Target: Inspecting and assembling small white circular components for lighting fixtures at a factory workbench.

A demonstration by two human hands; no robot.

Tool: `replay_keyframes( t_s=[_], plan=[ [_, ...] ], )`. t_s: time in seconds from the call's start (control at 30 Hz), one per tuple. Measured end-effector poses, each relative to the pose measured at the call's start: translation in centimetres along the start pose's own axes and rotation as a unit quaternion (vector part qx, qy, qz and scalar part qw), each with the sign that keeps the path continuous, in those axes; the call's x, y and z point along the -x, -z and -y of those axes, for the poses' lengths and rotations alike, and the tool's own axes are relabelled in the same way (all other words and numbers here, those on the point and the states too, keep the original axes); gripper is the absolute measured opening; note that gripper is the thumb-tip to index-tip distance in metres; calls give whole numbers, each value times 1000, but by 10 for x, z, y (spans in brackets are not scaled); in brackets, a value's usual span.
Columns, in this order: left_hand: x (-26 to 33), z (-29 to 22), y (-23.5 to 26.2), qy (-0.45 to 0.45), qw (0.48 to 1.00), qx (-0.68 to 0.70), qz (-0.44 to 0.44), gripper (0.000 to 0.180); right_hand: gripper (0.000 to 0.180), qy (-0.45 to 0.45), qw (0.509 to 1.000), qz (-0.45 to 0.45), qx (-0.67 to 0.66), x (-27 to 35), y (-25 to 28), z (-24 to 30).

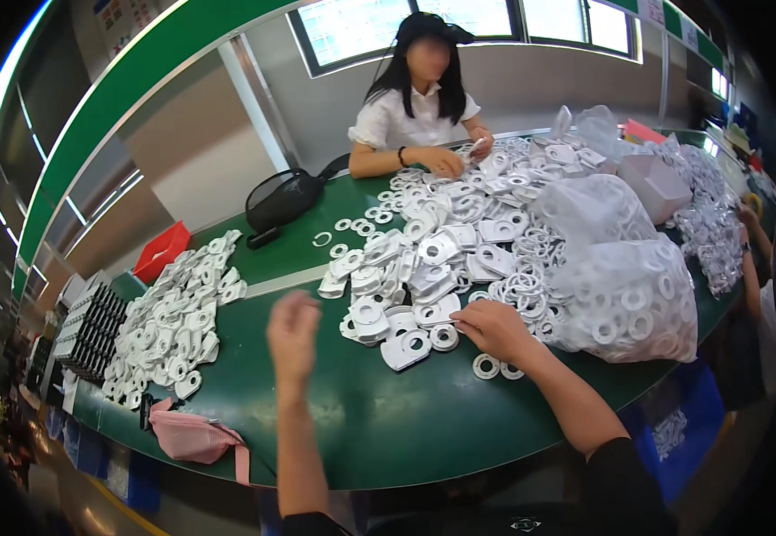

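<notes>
The left hand [293, 323] is held up over the tabletop [334, 420], a little left of the middle of the frame, blurred, its fingers bent. It touches none of the parts in view; whether its grip is clenched around something small cannot be told. The right hand [495, 332], right of centre, reaches to the near edge of the main pile [473, 236], thumb and fingertips drawn together at a white part. Whether its grip is grasping that part or just resting against it cannot be told.

The main pile of white parts, flat plates with round holes, spreads from the centre to the upper right of the frame. Just below the right hand lie two loose rings [477, 366]. Right of it, a clear bag [625, 290] full of white rings bulges against the pile; a pale tub [654, 186] stands behind.

At the left, a second pile [169, 317] lies between a stack of black trays [89, 330] and the left hand, with a red bin [163, 252] behind and a pink pouch [193, 435] near its lower end. A black mesh bag [283, 203] sits at upper centre-left. At the top, a co-worker [410, 116] in white has both hands at the pile's far edge.
</notes>
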State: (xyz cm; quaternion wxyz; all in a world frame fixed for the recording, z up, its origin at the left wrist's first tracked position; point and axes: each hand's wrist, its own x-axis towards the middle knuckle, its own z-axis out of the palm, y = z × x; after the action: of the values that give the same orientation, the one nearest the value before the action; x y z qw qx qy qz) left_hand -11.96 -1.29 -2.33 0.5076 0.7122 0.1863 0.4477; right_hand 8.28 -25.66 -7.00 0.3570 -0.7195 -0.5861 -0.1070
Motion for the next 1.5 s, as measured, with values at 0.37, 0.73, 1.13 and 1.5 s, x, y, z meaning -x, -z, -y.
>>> replay_keyframes(
  t_s=[0.37,0.73,1.13,1.5],
  plan=[
    [76,13,-92,-141,865,-430,217,74,20,19,999,38,-24,3,-7,21],
    [78,23,-99,206,969,68,117,34,20,-60,992,-1,-115,2,-11,14],
    [75,20,-99,370,830,410,69,34,19,-154,965,17,-212,4,-14,9],
    [75,18,-97,390,822,400,108,29,21,-137,983,66,-106,4,-14,11]
  ],
)
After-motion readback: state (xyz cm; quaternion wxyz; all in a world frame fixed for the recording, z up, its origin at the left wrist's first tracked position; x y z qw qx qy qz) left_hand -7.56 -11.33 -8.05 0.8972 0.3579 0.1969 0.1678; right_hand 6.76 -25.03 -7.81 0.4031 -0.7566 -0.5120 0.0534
